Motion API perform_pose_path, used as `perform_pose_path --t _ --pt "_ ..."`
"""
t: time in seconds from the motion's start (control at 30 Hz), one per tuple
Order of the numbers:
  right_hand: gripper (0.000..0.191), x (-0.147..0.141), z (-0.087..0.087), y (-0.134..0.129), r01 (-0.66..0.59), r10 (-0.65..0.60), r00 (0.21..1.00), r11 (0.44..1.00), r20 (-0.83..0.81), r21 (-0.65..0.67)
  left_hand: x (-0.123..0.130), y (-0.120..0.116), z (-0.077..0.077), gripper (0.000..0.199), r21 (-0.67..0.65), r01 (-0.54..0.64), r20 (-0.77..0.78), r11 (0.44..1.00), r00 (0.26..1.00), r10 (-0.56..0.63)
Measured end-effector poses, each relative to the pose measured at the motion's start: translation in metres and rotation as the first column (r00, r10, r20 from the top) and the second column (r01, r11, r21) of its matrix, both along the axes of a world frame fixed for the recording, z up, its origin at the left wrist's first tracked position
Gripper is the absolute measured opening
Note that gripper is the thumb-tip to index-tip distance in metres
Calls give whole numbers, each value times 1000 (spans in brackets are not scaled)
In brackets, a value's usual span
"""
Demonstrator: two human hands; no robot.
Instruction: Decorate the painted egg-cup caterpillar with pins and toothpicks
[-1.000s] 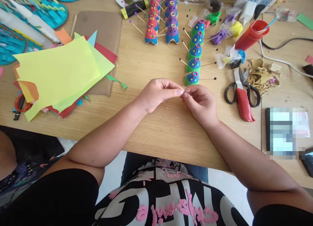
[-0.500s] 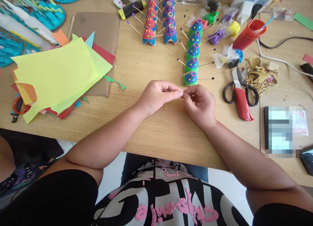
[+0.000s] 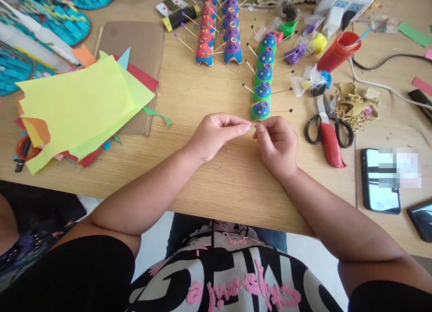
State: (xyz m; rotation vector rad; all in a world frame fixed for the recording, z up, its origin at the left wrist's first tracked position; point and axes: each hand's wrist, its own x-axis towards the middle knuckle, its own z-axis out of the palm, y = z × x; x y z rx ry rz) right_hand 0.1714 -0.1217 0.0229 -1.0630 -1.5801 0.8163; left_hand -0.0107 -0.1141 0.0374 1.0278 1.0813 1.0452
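Green and blue cover the humped row (image 3: 265, 73) on the tabletop (image 3: 189, 181), just beyond the hands. Small faces and pink rings already on its humps; black-tipped sticks (image 3: 290, 110) jut from both sides. Nearest hump: one stick at its right, none visible at its left, so that flank seems the unfinished spot. Farther off, red row (image 3: 204, 37) and purple row (image 3: 232, 37) have faces and sticks; both look complete where visible.

Left hand (image 3: 219, 136): thumb and index finger pressed together on one end of a slim pale sliver (image 3: 255, 125). Right hand (image 3: 278, 143): thumb and index finger pinch the other end, remaining fingers curled in. Sliver sits between the hands, near the closest hump.

Hard to make out: what the sliver is, being mostly covered by fingers; whether it bears a dark tip, cannot tell. Far ends of red and purple rows cut off at the upper edge. Phone (image 3: 373, 195) partly pixelated. Layers under the yellow sheet (image 3: 77, 105) mostly hidden.
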Motion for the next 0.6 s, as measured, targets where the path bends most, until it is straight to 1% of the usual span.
perform_pose_path --t 0.07,0.13,0.27,0.37,0.5,0.6 --pt "33 0 -1 1 -28 27 999 999 -40 -33 -1 1 1 27 -37 6 2 999 1000 -6" --pt "34 0 -2 2 -58 54 996 997 -71 -57 -3 1 2 29 -37 26 12 999 1000 -25" --pt "34 -2 -2 3 -89 76 989 991 -127 -104 -2 1 4 37 16 56 48 998 997 -57" --pt "36 -2 -1 4 -108 89 986 985 -141 -134 0 1 5 39 64 60 34 996 997 -63" --pt "36 -2 -1 5 -151 129 979 979 -157 -139 1 2 5 39 110 30 6 993 1000 -31" --pt "33 -2 1 5 -203 169 960 969 -221 -143 -1 4 3 39 143 -19 -27 990 999 23"
